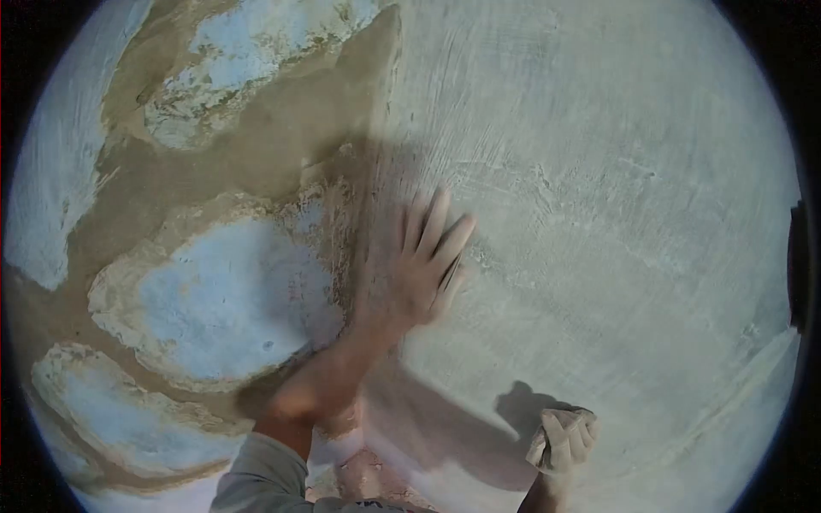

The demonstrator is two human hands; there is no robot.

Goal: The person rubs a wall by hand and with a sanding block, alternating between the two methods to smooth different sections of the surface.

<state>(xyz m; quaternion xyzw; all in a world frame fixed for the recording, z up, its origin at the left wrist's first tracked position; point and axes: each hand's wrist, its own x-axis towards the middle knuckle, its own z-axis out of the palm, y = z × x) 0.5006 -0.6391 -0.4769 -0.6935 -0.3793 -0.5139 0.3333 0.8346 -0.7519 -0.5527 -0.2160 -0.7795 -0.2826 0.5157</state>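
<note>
My left hand (428, 261) reaches up across the wall with its fingers spread. The palm faces the plaster, right at the edge where the pale grey coat (599, 239) meets the brown patch. Pale dust covers the fingers, and the hand is slightly blurred. Lower right, my right hand (569, 438) is closed with the fingers curled in, close to the grey coat and whitened with dust. Something pale shows at its left side, but I cannot tell what it is.
Left of the corner line, the wall has rough brown plaster (231, 154) around peeling light-blue patches (222, 295). Streaks and small ridges mark the grey coat. A dark narrow shape (799, 265) stands at the far right edge. Shadows of my arms fall on the wall.
</note>
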